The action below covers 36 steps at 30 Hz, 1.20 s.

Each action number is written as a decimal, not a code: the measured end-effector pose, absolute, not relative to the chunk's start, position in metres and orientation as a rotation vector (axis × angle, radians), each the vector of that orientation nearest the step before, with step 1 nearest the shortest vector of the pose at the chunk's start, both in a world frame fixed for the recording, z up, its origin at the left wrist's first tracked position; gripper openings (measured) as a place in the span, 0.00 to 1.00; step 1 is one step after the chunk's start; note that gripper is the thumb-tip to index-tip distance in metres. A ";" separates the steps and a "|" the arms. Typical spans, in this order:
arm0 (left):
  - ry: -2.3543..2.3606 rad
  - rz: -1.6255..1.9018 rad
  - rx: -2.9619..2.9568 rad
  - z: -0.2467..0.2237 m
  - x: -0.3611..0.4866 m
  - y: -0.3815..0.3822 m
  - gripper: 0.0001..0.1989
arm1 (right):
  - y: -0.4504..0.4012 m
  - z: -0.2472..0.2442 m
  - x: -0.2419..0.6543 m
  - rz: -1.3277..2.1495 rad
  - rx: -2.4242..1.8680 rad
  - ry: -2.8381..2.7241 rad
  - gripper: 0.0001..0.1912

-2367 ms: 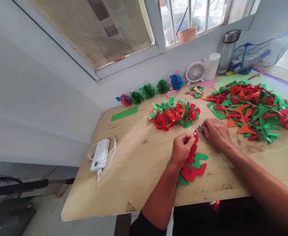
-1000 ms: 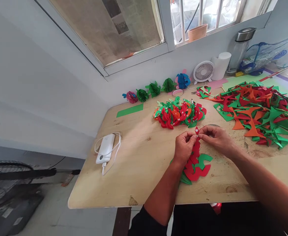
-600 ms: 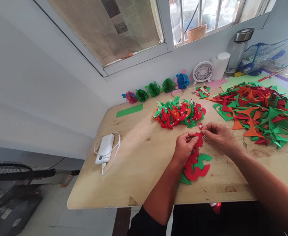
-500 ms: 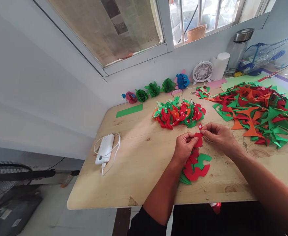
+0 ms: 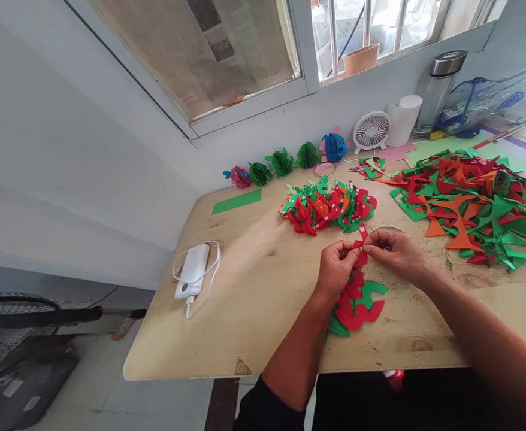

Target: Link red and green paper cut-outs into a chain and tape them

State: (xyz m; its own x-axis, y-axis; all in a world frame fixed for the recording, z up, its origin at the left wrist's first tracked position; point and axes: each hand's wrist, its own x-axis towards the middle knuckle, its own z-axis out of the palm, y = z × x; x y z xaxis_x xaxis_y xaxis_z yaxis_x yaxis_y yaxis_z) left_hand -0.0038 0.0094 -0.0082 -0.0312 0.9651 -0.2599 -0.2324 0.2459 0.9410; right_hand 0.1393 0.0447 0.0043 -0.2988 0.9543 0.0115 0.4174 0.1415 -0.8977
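My left hand (image 5: 335, 269) pinches a small red paper cutout (image 5: 360, 260) between thumb and fingers, above the tabletop. From the other side my right hand (image 5: 395, 254) closes thumb and forefinger at the cutout's upper edge, meeting my left fingertips. A narrow red tab with white patches (image 5: 363, 230) sticks up between the fingertips; part of it is hidden. Under my left hand lies a small pile of red and green paper cutouts (image 5: 353, 311). Beyond both hands is a heap of red, green and orange cutouts (image 5: 319, 209), some bearing white squares.
Paper offcuts (image 5: 460, 203) cover the right of the wooden table (image 5: 254, 299). A white power bank (image 5: 193, 270) with a cable lies left. Along the wall stand honeycomb paper animals (image 5: 281, 163), a small fan (image 5: 371, 130), a white roll (image 5: 404, 120) and a glass bottle (image 5: 438, 96).
My right fingertips have shifted slightly left, closer to my left ones, and the red tab has turned more upright. My left hand stays nearly in place.
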 end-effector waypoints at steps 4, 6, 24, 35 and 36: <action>1.207 1.158 0.846 -0.008 -0.004 0.009 0.08 | 0.044 0.008 0.139 1.071 -1.333 -1.815 0.11; 1.216 1.140 0.852 -0.007 -0.005 0.009 0.07 | 0.043 0.010 0.138 1.054 -1.351 -1.792 0.11; 1.207 1.129 0.839 -0.007 -0.005 0.010 0.08 | 0.045 0.008 0.140 1.099 -1.334 -1.790 0.10; 1.290 1.157 1.012 -0.006 -0.005 0.010 0.04 | 0.048 -0.004 0.145 1.044 -1.237 -1.957 0.11; 1.305 1.155 1.043 -0.007 -0.006 0.011 0.04 | 0.049 -0.005 0.145 1.024 -1.225 -1.986 0.10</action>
State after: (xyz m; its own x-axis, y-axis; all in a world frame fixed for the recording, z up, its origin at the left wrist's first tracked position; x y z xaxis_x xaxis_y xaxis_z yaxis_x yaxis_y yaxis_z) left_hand -0.0056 0.0106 -0.0067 -0.0631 0.9861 -0.1539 -0.0327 0.1520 0.9878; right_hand 0.1452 0.0486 -0.0051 -0.4061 0.9101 0.0822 0.4607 0.2816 -0.8417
